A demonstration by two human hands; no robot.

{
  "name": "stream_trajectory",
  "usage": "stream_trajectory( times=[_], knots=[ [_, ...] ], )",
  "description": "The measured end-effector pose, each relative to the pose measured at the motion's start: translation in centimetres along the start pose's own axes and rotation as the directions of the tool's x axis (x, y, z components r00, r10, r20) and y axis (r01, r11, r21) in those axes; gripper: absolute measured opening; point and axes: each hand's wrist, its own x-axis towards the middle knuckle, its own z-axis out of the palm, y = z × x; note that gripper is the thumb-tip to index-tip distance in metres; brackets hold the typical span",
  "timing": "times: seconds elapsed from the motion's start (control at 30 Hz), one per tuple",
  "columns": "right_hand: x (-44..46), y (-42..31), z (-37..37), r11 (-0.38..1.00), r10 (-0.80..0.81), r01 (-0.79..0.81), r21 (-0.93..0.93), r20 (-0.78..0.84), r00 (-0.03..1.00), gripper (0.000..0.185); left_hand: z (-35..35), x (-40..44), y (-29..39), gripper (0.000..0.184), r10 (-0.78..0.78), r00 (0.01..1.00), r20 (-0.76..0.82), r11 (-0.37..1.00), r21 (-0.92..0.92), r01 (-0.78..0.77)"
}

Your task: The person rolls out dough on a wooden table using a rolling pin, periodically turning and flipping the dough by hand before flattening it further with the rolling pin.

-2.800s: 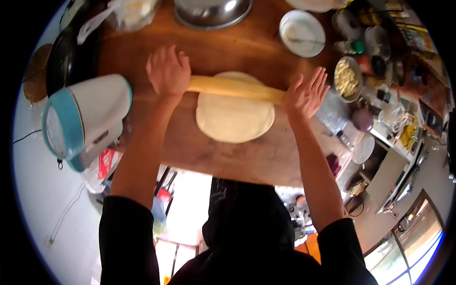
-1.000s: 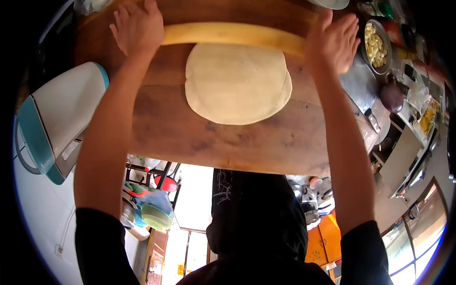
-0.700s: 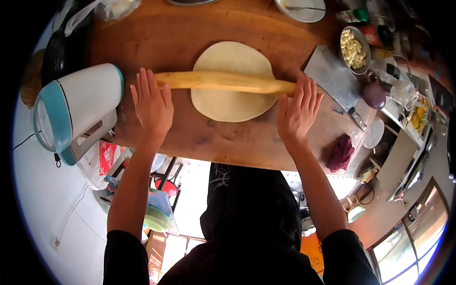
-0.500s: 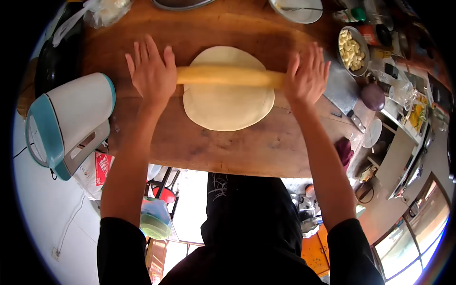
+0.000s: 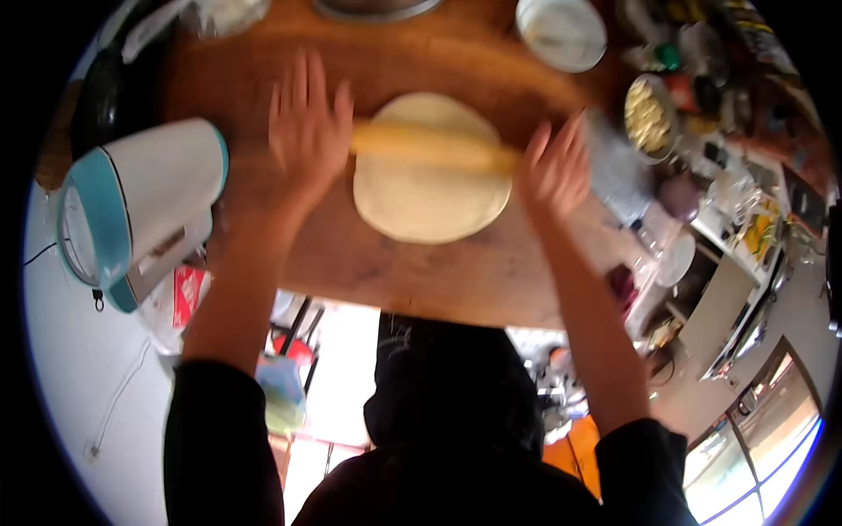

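Note:
A flat round sheet of dough (image 5: 430, 206) lies on the wooden table (image 5: 395, 276). Across its upper half rests a wooden rolling pin (image 5: 434, 147), tilted slightly down to the right. My left hand (image 5: 309, 127) is at the pin's left end, fingers stretched out and pointing away from me. At the right end, my right hand (image 5: 554, 171) presses with its palm, the fingers extended and blurred by motion. Both hands are open on the pin rather than wrapped round it. The pin's ends are hidden under the palms.
A white and teal appliance (image 5: 158, 197) stands on the left. To the right are a bowl of pale pieces (image 5: 647, 118), a cleaver-like blade (image 5: 618, 167) and a purple onion-like object (image 5: 679, 196). A white bowl (image 5: 561, 35) sits at the back.
The whole view has shifted and blurred. The pin has tilted, its right end now nearer to me. Both hands remain on it with fingers stretched.

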Motion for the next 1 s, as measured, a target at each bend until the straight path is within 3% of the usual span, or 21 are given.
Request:
stream_trajectory(
  times=[0.03, 0.07, 0.17, 0.3, 0.37, 0.4, 0.43, 0.47, 0.5, 0.6, 0.7, 0.77, 0.83, 0.9, 1.0],
  knots=[
    [-3.8, 1.4, 0.1, 0.994, -0.060, 0.065, -0.085, 0.057, 0.997, 0.062, 0.1, -3.8, -0.4, 0.060, -0.009, 0.999, 0.039, 0.999, -0.033, 0.010],
    [-6.4, 1.5, -1.0, 0.991, -0.093, 0.094, -0.092, 0.012, 0.996, 0.061, 0.0, -7.5, -0.5, 0.059, -0.056, 0.998, 0.034, 0.997, -0.058, 0.058],
    [-6.7, 0.9, -2.4, 0.990, -0.129, 0.127, -0.058, -0.034, 0.991, 0.058, -0.8, -8.8, 0.1, 0.058, -0.133, 0.990, 0.054, 0.986, -0.089, 0.138],
    [0.7, -0.5, 0.4, 0.988, -0.096, 0.111, 0.109, -0.139, 0.986, 0.053, 1.1, 0.6, 1.0, 0.055, -0.165, 0.986, 0.027, 0.986, -0.006, 0.165],
    [-1.0, -0.9, -1.6, 0.995, -0.051, 0.049, 0.084, 0.030, 0.998, 0.048, -0.2, -2.3, 1.5, 0.053, -0.122, 0.990, 0.071, 0.992, 0.001, 0.122],
    [-3.4, -0.3, -1.8, 0.991, -0.126, 0.122, 0.051, 0.067, 0.990, 0.049, -0.7, -3.1, 1.1, 0.051, -0.073, 0.995, 0.068, 0.997, 0.028, 0.071],
    [-6.1, 0.4, -2.1, 0.971, -0.222, 0.222, 0.087, -0.012, 0.975, 0.052, -0.7, -6.7, 0.8, 0.050, -0.110, 0.993, 0.047, 0.990, -0.081, 0.114],
    [-9.2, 0.6, -3.3, 0.974, -0.215, 0.208, 0.089, 0.078, 0.974, 0.054, -2.0, -10.4, 0.6, 0.052, -0.080, 0.986, 0.147, 0.993, -0.070, 0.091],
    [-12.3, 1.0, -4.1, 0.967, -0.232, 0.218, 0.130, 0.103, 0.967, 0.057, -3.9, -13.3, 0.6, 0.054, 0.008, 0.993, 0.122, 0.999, -0.037, -0.003],
    [-16.1, 0.8, -7.4, 0.971, -0.184, 0.142, 0.193, 0.223, 0.957, 0.057, -7.3, -17.8, 0.8, 0.057, 0.025, 0.977, 0.214, 0.989, -0.148, 0.007],
    [-15.3, 0.3, -6.7, 0.981, -0.150, 0.117, 0.156, 0.219, 0.964, 0.057, -6.8, -16.7, 0.3, 0.055, 0.048, 0.983, 0.176, 0.984, -0.178, -0.016],
    [-13.7, 0.0, -5.2, 0.989, -0.117, 0.096, 0.112, 0.210, 0.971, 0.057, -5.4, -13.9, 0.4, 0.034, -0.040, 0.998, 0.039, 0.983, -0.177, 0.046],
    [-10.1, -0.4, -3.0, 0.997, -0.070, 0.069, 0.027, 0.065, 0.995, 0.058, -2.9, -10.6, -0.3, 0.015, -0.119, 0.972, 0.205, 0.974, -0.168, 0.155],
    [-5.3, -1.5, -2.7, 0.990, -0.017, 0.008, 0.144, 0.061, 0.998, 0.058, -1.8, -6.4, 0.0, 0.012, -0.106, 0.984, 0.140, 0.984, -0.129, 0.124],
    [-5.3, -2.2, -2.6, 0.991, 0.049, -0.068, 0.119, 0.157, 0.986, 0.059, -2.2, -5.6, 0.1, 0.023, -0.143, 0.972, 0.185, 0.971, -0.164, 0.174]
  ],
)
